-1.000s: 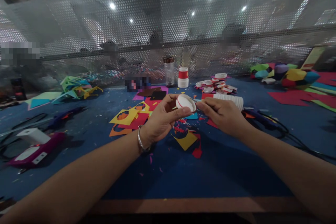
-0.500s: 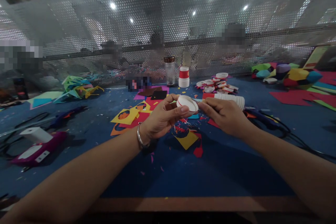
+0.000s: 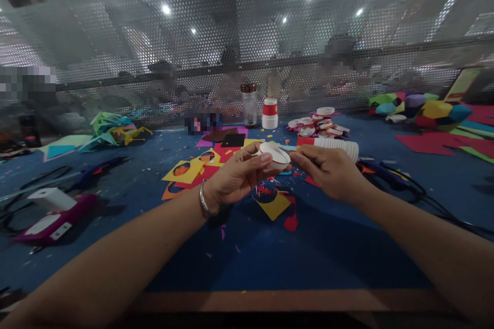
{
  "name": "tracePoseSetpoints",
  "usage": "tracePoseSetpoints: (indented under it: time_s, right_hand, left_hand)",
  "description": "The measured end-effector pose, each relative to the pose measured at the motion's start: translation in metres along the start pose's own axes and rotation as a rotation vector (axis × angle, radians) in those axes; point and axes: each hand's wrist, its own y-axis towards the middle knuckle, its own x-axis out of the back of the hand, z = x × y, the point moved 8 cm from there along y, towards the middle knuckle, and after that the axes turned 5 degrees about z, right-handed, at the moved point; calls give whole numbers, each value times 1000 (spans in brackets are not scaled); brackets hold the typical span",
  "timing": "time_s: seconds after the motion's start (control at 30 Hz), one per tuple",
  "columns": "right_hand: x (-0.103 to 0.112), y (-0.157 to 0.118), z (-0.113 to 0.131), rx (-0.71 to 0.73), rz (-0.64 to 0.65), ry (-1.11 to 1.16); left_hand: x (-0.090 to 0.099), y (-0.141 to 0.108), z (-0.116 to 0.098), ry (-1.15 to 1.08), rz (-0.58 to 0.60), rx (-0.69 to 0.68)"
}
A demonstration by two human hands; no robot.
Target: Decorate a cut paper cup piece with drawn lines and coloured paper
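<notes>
My left hand [image 3: 243, 170] is closed around a white paper cup [image 3: 272, 153] with a thin red line at its rim, its thumb pressed on the near side. The cup is tilted, so its pale inside shows. At the cup's right edge, my right hand [image 3: 322, 168] is closed in a pinch. A narrow pale blue strip shows by those fingertips; whether it is held or lies behind cannot be told. Below the hands lie a yellow paper offcut [image 3: 273, 206] and red scraps [image 3: 290, 222].
Behind my right hand lies a stack of paper cups [image 3: 337, 148]. Another cup stack [image 3: 269, 114] stands beside a glass bottle [image 3: 250, 108]. Cut cup pieces [image 3: 316, 126] are heaped to the right. A glue gun [image 3: 386, 176] and a purple power strip [image 3: 57, 221] flank me.
The cup has turned a little in my left hand, and its opening looks slightly different. My left thumb has shifted slightly left. My right hand stays at the cup's edge.
</notes>
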Motion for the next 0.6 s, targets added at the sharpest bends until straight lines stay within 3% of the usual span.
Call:
tracePoseSetpoints:
  time_s: [0.4,0.6]
  right_hand:
    - [1,0,7,46,1,18]
    - [-5,2,7,27,60,13]
  left_hand:
    - [-1,-1,2,25,64,47]
    - [-36,-9,22,-17,288,170]
